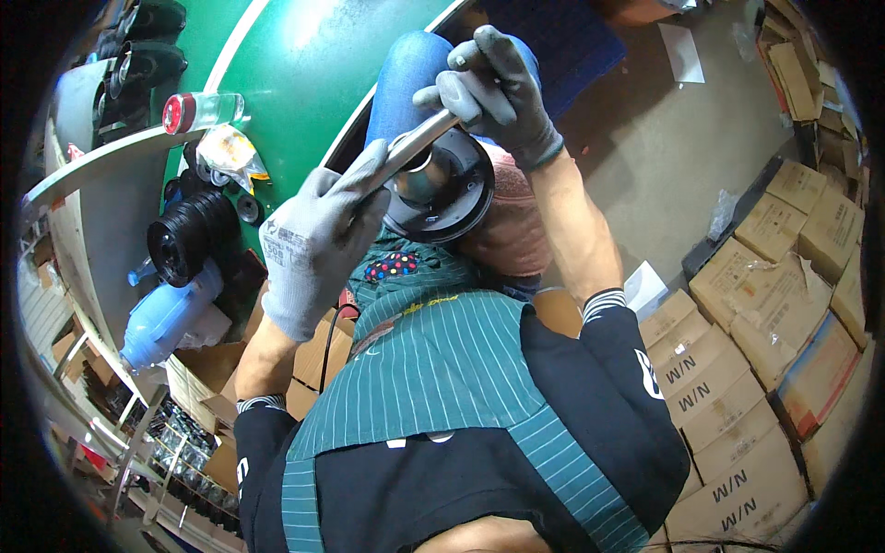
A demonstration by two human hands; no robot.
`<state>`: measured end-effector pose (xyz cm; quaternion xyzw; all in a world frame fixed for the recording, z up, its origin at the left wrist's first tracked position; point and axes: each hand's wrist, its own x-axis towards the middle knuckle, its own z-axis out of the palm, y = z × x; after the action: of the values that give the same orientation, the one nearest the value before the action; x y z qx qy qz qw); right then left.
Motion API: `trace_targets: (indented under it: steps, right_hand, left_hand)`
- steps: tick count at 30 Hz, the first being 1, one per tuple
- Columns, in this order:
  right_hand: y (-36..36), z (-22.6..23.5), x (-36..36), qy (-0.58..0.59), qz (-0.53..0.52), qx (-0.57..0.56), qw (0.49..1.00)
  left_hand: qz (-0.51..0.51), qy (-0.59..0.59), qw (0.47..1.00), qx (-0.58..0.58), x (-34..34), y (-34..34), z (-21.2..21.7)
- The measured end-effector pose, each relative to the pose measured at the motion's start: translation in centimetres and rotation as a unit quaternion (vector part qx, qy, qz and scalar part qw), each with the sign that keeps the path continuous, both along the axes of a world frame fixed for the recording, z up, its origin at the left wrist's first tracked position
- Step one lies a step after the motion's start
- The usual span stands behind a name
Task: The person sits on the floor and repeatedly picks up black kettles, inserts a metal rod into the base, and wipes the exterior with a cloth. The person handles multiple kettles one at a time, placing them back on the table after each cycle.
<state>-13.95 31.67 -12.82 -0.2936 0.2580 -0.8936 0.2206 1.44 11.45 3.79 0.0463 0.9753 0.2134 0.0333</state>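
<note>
My left hand [323, 230], in a grey coated glove, is wrapped round the lower part of a shiny metal tube [419, 143]. The tube slants up and to the right, to my right hand [498, 97]. That hand, gloved too, has its fingers bent about the tube's upper end; whether anything small is between them is hidden. Just under the tube, at my lap, rests a black round base [452, 207] with a short metal cylinder [426, 177] rising from its middle. The tube partly covers both.
Left of my lap, a green tabletop [313, 55] carries a red-capped clear jar [203, 112] and a plastic bag [230, 155]. Black round parts [189, 235] and a light-blue plastic object [171, 318] stand nearby. Cardboard boxes [737, 396] are stacked at right; white paper [680, 52] lies on the floor.
</note>
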Motion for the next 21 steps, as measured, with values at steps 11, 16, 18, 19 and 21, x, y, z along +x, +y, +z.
trace_targets:
  steps: [11, 16, 18, 19, 21]
  right_hand:
    - [-7.3, -2.3, -2.8, 0.026, 0.264, -0.016, 0.964]
    - [-0.7, 0.0, -0.5, 0.085, 0.030, 0.181, 0.979]
    - [0.2, 0.4, 0.8, -0.071, 0.111, -0.004, 0.991]
    - [0.6, 0.2, 0.7, -0.007, 0.062, 0.073, 0.995]
    - [0.4, -1.0, -0.3, 0.089, -0.026, 0.206, 0.974]
  left_hand:
    - [-0.031, 0.065, 0.983, -0.167, 2.4, 8.6, 0.4]
    - [0.079, -0.070, 0.987, 0.119, 1.5, -1.4, -2.1]
    - [0.005, -0.027, 0.981, 0.191, 0.4, -1.3, -2.3]
    - [0.025, -0.116, 0.977, 0.178, 0.5, -0.7, -1.1]
    - [0.005, -0.079, 0.990, 0.113, 0.7, 2.7, 0.0]
